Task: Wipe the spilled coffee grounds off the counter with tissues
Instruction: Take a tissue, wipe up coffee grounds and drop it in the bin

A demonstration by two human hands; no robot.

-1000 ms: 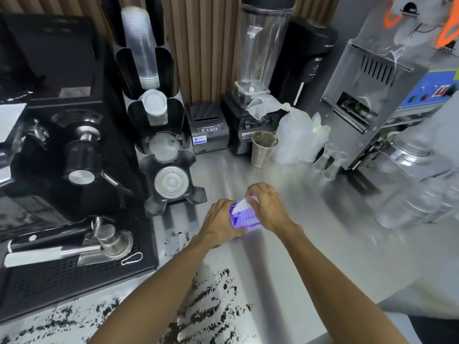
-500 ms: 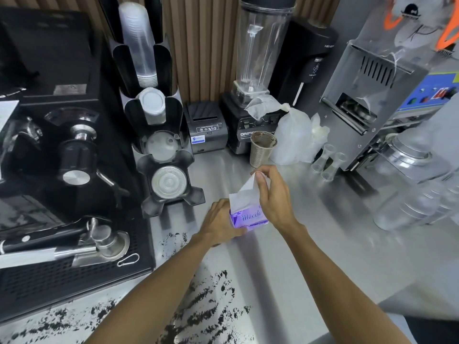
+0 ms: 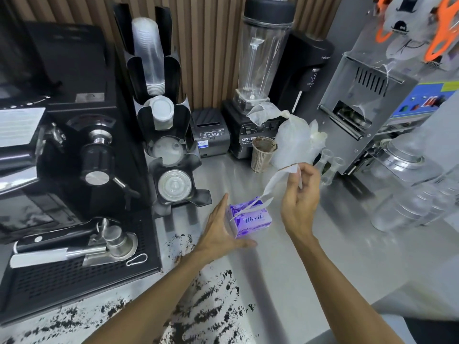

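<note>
The left hand (image 3: pixel 219 233) lies on the stainless steel counter (image 3: pixel 285 269) with fingers spread, pressed against the left side of the purple tissue pack (image 3: pixel 249 219) and steadying it; the thumb runs along the pack's near bottom edge. The right hand (image 3: pixel 299 194) is raised above and just right of the pack, its fingers pinched on a white tissue (image 3: pixel 278 180) — the sheet is drawn upward, with its lower end trailing at the pack's top opening. The pack stands near the middle of the counter. The spilled coffee grounds (image 3: pixel 206 309) cover the counter's near edge, below the left forearm, and a thinner scatter reaches up beside the espresso machine's drip tray (image 3: pixel 74 276) at the left edge. Toward the back edge stand a ribbed metal cup (image 3: pixel 263 155), a knotted plastic bag (image 3: pixel 294 142) just beside it, a blender (image 3: pixel 260 78) and a black cup-and-lid dispenser (image 3: pixel 164 120).
</note>
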